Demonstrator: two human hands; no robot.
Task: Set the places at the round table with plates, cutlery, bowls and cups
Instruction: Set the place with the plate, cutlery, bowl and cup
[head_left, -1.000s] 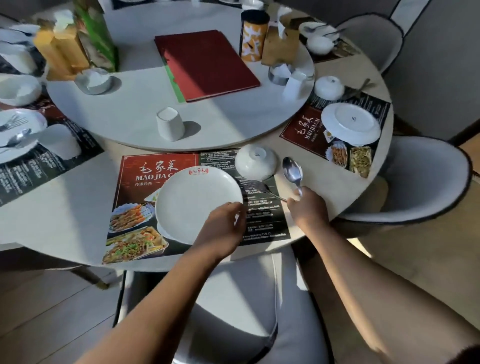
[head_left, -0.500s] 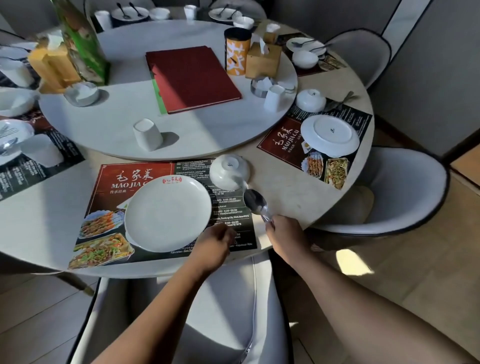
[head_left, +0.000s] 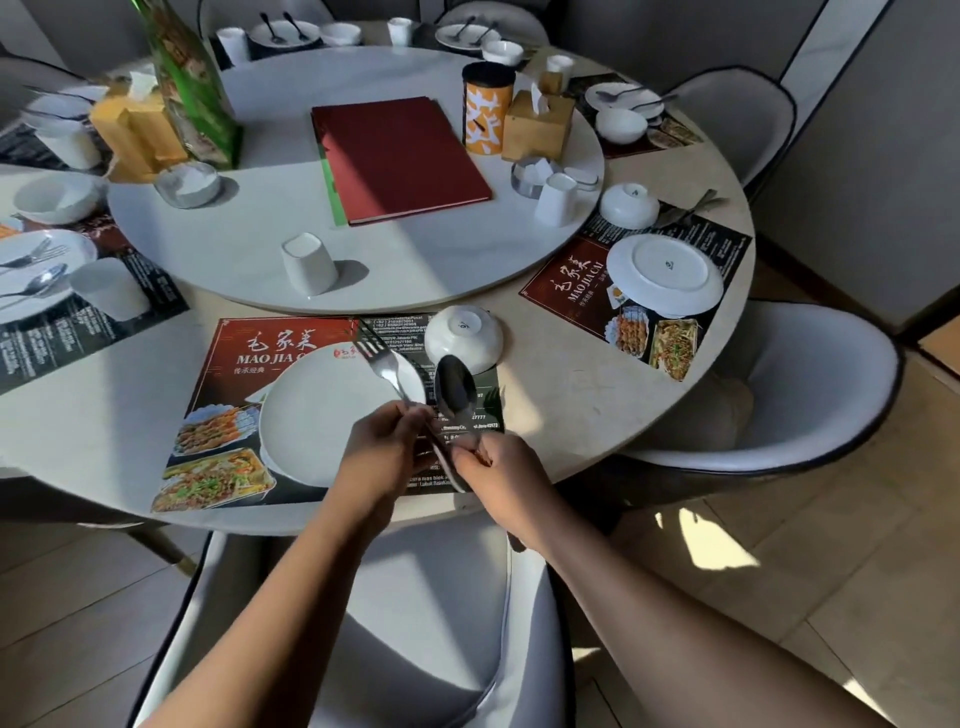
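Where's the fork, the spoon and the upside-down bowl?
fork (head_left: 385, 368): head view, on its head where the tines join.
spoon (head_left: 455, 387): head view, on its shiny scoop.
upside-down bowl (head_left: 479, 343): head view, on its side wall.

The handle of the fork (head_left: 383, 361) goes into the left hand (head_left: 382, 449), and its end is not visible. Fingers of the right hand (head_left: 501, 467) cover part of the handle of the spoon (head_left: 456, 387). The left hand also hides the near right rim of the plate (head_left: 311, 421). The small print on the placemat (head_left: 249, 353) is too small to read, and so is the mark on the upturned bowl (head_left: 464, 338). Another plate (head_left: 78, 248) is cut off by the left edge.
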